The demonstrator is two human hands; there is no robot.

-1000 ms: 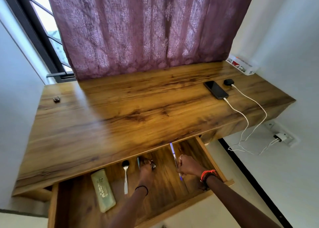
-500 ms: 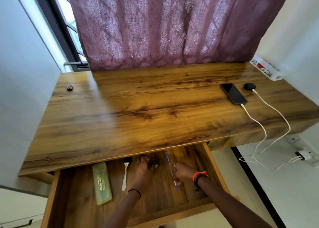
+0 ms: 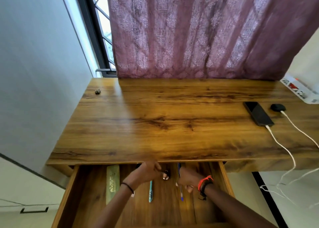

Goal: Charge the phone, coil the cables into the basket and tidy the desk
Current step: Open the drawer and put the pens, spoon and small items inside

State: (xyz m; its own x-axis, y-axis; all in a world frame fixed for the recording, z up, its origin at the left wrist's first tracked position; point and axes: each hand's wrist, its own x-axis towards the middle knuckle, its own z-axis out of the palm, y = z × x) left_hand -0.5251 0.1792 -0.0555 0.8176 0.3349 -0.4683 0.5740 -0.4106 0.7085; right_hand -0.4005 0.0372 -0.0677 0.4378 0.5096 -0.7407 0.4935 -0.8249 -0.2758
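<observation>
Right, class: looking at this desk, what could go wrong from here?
The white cable hangs off the wooden desk; a snagged foot could drag the black phone down. The left hand and right hand are inside the open wooden drawer; shutting it carelessly might pinch fingers.

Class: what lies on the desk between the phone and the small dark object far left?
Head view: only bare desk between the small dark object and the phone.
</observation>
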